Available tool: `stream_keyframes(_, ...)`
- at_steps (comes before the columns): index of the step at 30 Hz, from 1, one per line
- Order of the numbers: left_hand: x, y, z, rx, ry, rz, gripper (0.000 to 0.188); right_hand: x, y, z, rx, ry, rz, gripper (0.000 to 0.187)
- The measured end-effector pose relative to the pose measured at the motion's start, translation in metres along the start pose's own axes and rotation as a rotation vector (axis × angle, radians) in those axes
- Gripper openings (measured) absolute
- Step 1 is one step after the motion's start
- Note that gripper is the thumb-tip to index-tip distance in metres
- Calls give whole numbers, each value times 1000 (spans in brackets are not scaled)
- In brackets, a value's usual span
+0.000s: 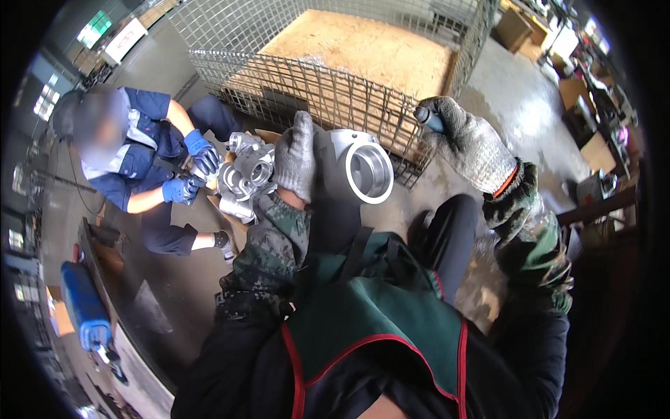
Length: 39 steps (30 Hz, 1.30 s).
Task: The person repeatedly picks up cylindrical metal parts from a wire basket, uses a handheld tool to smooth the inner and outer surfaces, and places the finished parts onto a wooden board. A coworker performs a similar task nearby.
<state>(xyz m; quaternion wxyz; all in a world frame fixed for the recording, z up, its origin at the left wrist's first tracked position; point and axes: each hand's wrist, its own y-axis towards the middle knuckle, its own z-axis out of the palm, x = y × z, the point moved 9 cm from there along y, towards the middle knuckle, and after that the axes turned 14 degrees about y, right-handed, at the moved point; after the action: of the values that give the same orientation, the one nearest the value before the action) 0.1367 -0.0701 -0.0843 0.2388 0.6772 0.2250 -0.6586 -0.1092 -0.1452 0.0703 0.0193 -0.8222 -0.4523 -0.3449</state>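
Note:
A silver metal casting (333, 164), hollow, with a bright machined round opening turned toward the right, is in front of me above my knees. My left hand (294, 157), in a grey knit glove, grips its left side, thumb and fingers partly hidden behind it. Off to the right and apart from the casting, my right hand (469, 140), gloved alike, is closed round a small tool with a dark blue-grey handle (430, 120). The tool's working end cannot be made out.
A wire mesh cage (349, 91) with a wooden floor board (370, 38) stands just ahead. On the left, a co-worker in blue gloves (202, 150) handles a part beside a carton of similar castings (255, 167). Cardboard boxes (576, 98) line the right side.

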Motion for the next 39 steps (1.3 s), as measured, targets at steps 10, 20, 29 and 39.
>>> stream_keyframes(10,1,-4,31,27,-15,-137,53,-3,0,28,-25,-754,-428,40)
stream_keyframes(20,-15,-7,25,-48,9,-169,54,-3,-12,36,65,-673,-425,43)
stream_keyframes(29,-17,3,10,-210,270,-54,56,-47,-64,53,-232,-692,16,40)
stream_keyframes(39,-53,-27,35,-134,494,186,44,39,-20,-14,-285,-707,237,13)
